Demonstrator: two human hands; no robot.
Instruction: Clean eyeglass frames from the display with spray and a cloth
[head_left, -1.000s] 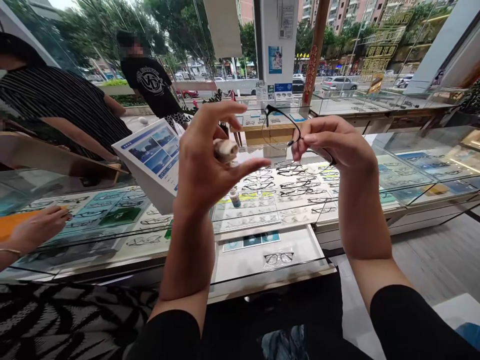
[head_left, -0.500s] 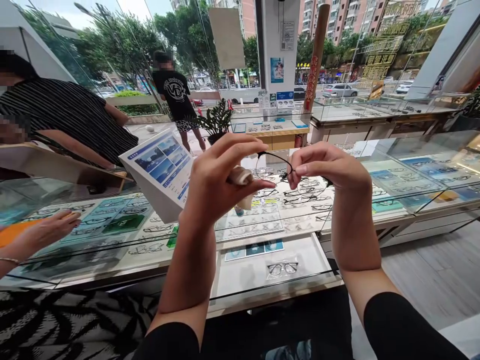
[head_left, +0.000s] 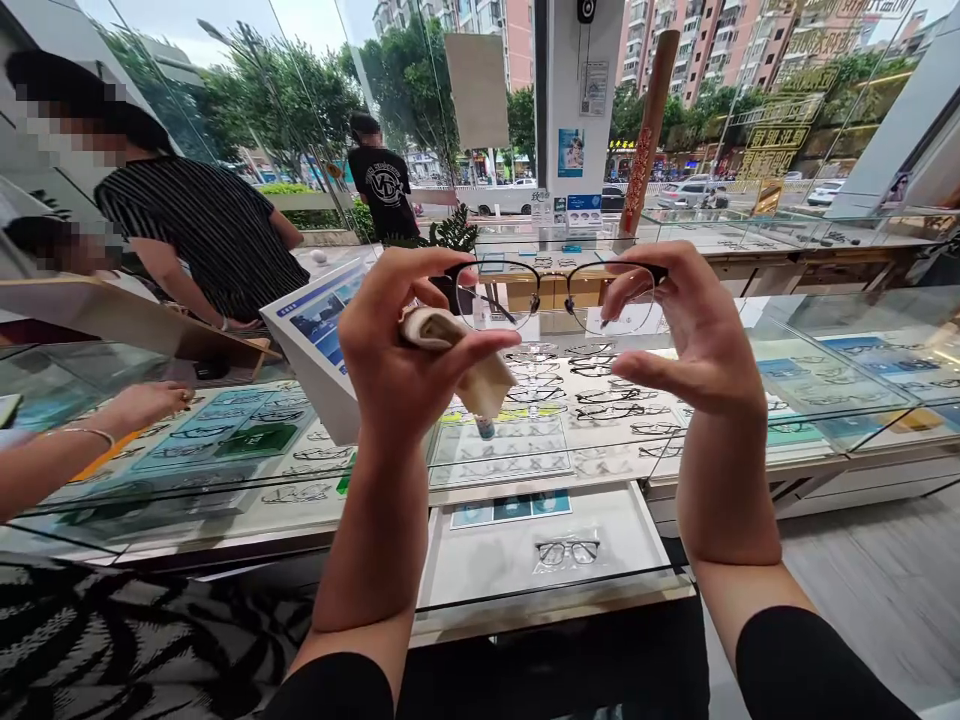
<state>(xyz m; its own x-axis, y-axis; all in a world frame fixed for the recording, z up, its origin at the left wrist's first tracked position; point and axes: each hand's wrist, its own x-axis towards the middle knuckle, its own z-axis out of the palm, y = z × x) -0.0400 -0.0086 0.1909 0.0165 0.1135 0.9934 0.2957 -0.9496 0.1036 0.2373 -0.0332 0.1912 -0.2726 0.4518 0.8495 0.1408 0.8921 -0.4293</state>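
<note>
Held up level before me is a pair of eyeglasses (head_left: 553,277) with dark upper rims and clear lenses. My left hand (head_left: 390,345) grips its left end, index finger at the upper rim and thumb by the lower edge. A beige cleaning cloth (head_left: 489,385) is bunched in that same hand and hangs below the lens. My right hand (head_left: 709,345) is at the right end, index finger along the top corner. A curled finger shows through the right lens, and the right thumb is spread away below it.
Under my hands, a glass display case (head_left: 600,465) holds rows of spectacles. Its pulled-out drawer (head_left: 480,575) contains bagged eyeglasses (head_left: 567,552). Left of my forearm stands a printed sign (head_left: 319,390). Another person's hand (head_left: 150,402) rests over the counter at left; a person in stripes (head_left: 202,225) stands beyond.
The eyeglasses have turned from a slant to level, facing me with both lenses showing. My right hand has moved from the middle of the frame to its right end, thumb and fingers now spread.
</note>
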